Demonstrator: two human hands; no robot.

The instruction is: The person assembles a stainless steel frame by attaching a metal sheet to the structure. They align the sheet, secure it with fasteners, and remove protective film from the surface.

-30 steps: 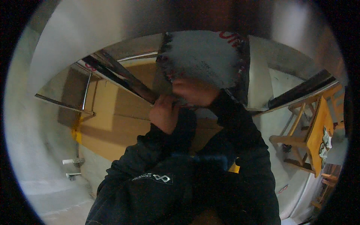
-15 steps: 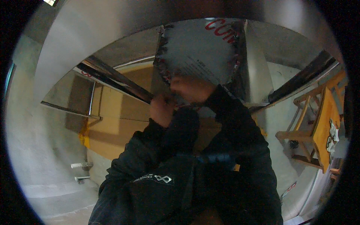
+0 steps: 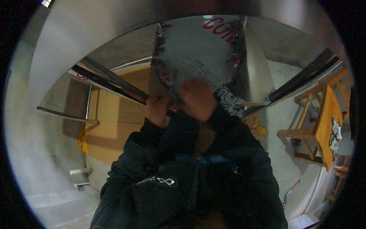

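A grey panel (image 3: 196, 45) with a film-like covering and red lettering stretches away in front of me; its side edges look ragged. My right hand (image 3: 196, 99) is closed at the panel's near end, fingers curled under. Just left of it, my left hand (image 3: 158, 108) is closed by the near left corner, close to a dark metal rail (image 3: 118, 84). Whatever the fingers pinch is hidden and dim. Beside my right wrist shows a pale flap (image 3: 228, 97) with black line print, apparently loose film.
A broad, curved-looking metal surface (image 3: 126, 23) spans the top. Another dark rail (image 3: 305, 78) runs at the right. Brown cardboard (image 3: 116, 110) lies on the floor at left. A wooden stool (image 3: 324, 122) with a crumpled wrapper stands at right. White pipe stubs (image 3: 80, 171) jut out at lower left.
Both hands have shifted slightly left in the picture, as has the whole scene. The printed flap beside my right wrist now shows more. My right hand has turned, its back more towards me.
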